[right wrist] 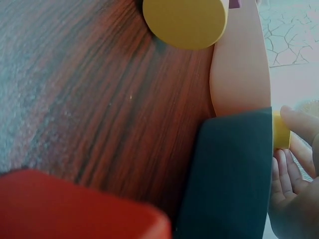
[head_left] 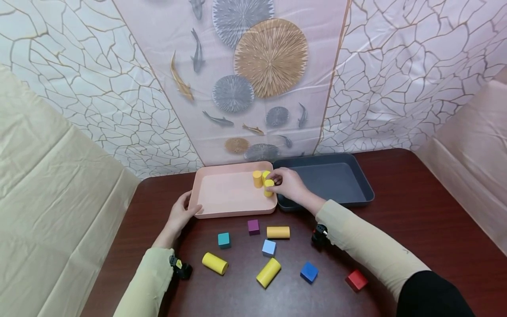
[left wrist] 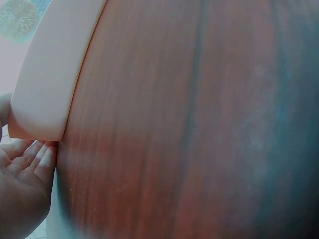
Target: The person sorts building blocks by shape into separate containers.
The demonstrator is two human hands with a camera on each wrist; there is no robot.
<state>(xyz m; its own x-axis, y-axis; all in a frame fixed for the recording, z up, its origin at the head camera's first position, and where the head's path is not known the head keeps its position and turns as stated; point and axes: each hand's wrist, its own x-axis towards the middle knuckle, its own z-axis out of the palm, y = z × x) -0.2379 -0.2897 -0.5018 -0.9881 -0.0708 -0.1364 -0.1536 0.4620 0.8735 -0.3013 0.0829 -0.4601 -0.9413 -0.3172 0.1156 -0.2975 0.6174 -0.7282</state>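
Observation:
At the right end of the pink tray (head_left: 223,187), my right hand (head_left: 292,185) pinches a yellow cylinder (head_left: 268,191) between thumb and fingers. That cylinder stands upright; whether it touches the tray floor I cannot tell. Close behind it are another yellow cylinder (head_left: 266,175), partly covered, and an upright orange-yellow cylinder (head_left: 257,179). My left hand (head_left: 181,216) grips the tray's front left corner, thumb at the rim. In the left wrist view, its fingers (left wrist: 46,162) bend against the tray's end wall (left wrist: 50,74). The right wrist view shows the pinched cylinder (right wrist: 281,130) beyond a dark wall.
A dark grey tray (head_left: 325,178) adjoins the pink one on the right, under my right forearm. In front lie yellow cylinders (head_left: 215,263) (head_left: 268,273), an orange-yellow cylinder (head_left: 278,232), and teal (head_left: 223,240), purple (head_left: 253,227), light blue (head_left: 269,248), blue (head_left: 309,272) and red (head_left: 356,280) blocks.

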